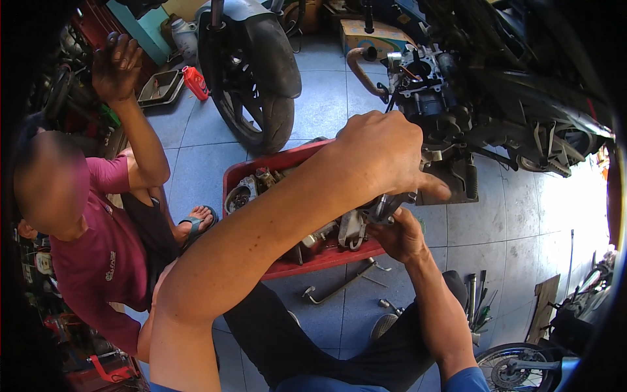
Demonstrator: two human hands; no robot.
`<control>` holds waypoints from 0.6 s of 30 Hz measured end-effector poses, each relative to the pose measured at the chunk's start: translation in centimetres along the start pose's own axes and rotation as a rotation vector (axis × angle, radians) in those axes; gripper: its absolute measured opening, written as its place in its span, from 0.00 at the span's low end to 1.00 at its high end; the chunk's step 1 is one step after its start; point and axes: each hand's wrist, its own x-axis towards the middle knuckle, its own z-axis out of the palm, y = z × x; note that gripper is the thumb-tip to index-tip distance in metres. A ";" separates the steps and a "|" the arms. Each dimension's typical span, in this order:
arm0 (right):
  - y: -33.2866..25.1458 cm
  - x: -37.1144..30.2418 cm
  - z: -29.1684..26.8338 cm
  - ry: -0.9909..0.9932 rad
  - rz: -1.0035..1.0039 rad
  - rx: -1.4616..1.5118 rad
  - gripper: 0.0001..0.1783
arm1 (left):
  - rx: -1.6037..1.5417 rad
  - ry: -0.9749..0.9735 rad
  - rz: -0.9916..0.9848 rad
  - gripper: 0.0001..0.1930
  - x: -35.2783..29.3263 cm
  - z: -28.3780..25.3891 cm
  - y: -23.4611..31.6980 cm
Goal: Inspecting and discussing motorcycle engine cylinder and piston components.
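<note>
My left arm reaches across the middle to the right. Its hand [384,151] is closed with the knuckles up and the thumb side pointing right. Whatever its fingers grip is hidden beneath the hand. Just below, my right hand [400,236] holds a grey metal engine part [377,210] from underneath, mostly covered by my left hand. Both hands are over the right end of a red plastic tub [313,266] with several metal engine parts in it. Inside the tub's left end lies a round, toothed part [240,198].
A co-worker [98,222] sits at left, one hand [119,68] raised. Ahead stands a motorcycle front wheel [274,124]; an exposed engine [424,81] is at upper right. A bent metal bar [339,284] and several hand tools [480,300] lie on the tiled floor [509,222].
</note>
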 end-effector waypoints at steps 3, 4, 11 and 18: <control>0.0 0.0 0.2 0.034 -0.030 -0.047 0.33 | -0.004 -0.011 -0.028 0.41 -1.1 -0.8 -0.5; -0.1 -0.1 0.4 0.048 -0.056 -0.052 0.29 | -0.007 -0.005 -0.032 0.41 -1.6 -0.3 -1.1; -0.7 -1.0 0.3 0.111 -0.120 -0.105 0.31 | -0.489 0.725 -0.060 0.14 -11.2 5.6 -1.5; -1.0 -1.2 0.9 0.081 -0.120 -0.151 0.34 | -0.247 0.291 -0.277 0.32 -11.0 8.9 0.3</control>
